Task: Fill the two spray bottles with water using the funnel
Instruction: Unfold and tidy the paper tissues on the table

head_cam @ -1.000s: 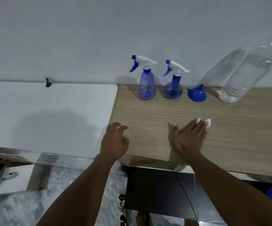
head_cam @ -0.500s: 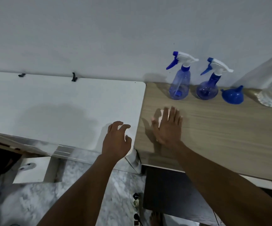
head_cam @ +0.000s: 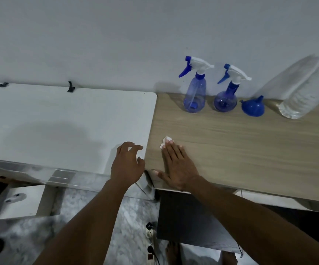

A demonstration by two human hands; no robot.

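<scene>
A wooden worktop is running along a pale wall. Two spray bottles, a blue funnel and a clear water bottle are standing upper right. The right hand is pressing flat on a white cloth; the left hand is hovering open, fingers curled, at centre.
</scene>
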